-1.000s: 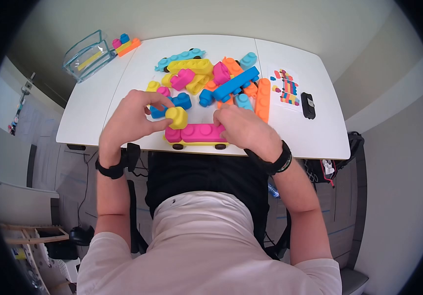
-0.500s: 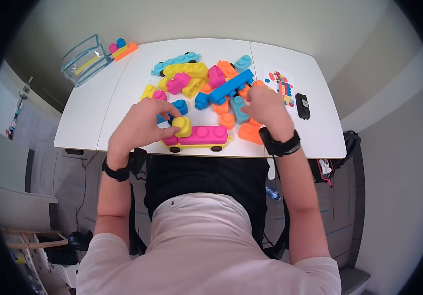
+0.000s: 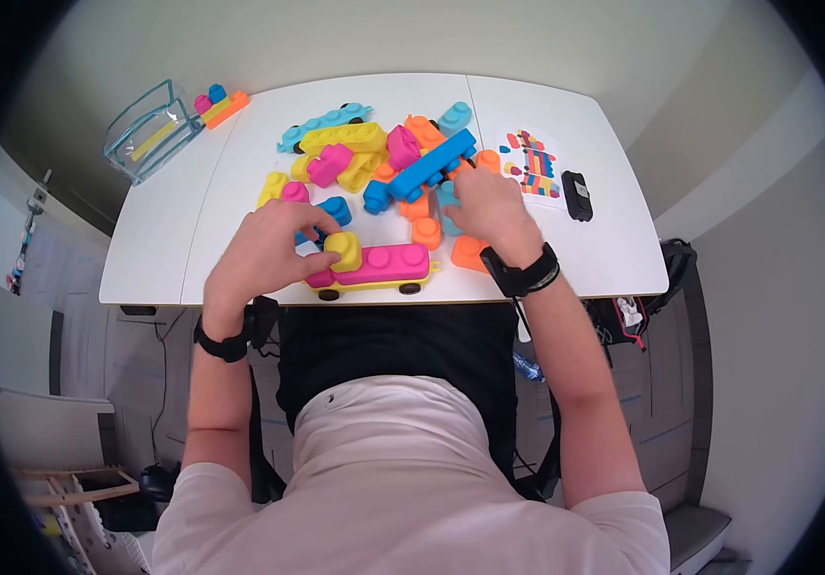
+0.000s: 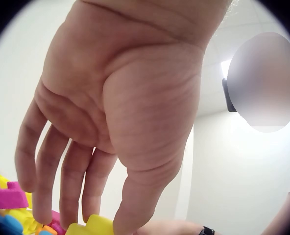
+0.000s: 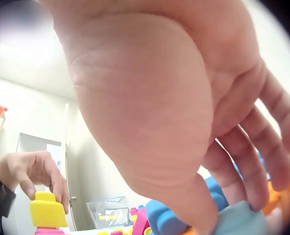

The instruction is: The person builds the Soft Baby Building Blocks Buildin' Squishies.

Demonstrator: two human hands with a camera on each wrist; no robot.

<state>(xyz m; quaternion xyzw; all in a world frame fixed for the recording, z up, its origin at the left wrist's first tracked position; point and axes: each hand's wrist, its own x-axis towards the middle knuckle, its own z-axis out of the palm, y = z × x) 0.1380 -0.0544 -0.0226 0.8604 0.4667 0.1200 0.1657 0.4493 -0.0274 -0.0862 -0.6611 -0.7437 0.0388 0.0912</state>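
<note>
My left hand (image 3: 273,247) pinches a yellow building block (image 3: 343,251) between thumb and fingers. That block sits right over the left end of a row of pink blocks (image 3: 388,260), which stand on a yellow wheeled base (image 3: 369,285) at the table's front edge. Farther right, my right hand (image 3: 491,206) reaches down into the pile. In the right wrist view, its thumb and fingers are round a light-blue block (image 5: 240,220). A long blue block (image 3: 431,165) lies just beyond those fingers, with an orange block (image 3: 426,233) nearer me.
Yellow, pink, blue and orange blocks crowd the middle of the white table (image 3: 614,259). Behind them stands a turquoise wheeled base (image 3: 326,125). To the right are a printed picture sheet (image 3: 540,184) and a black case (image 3: 576,196). A clear bag (image 3: 151,132) stands far left beside stacked blocks (image 3: 224,110).
My right hand has left the pink blocks and moved right into the pile. My left hand has lowered the yellow block closer to the pink row.
</note>
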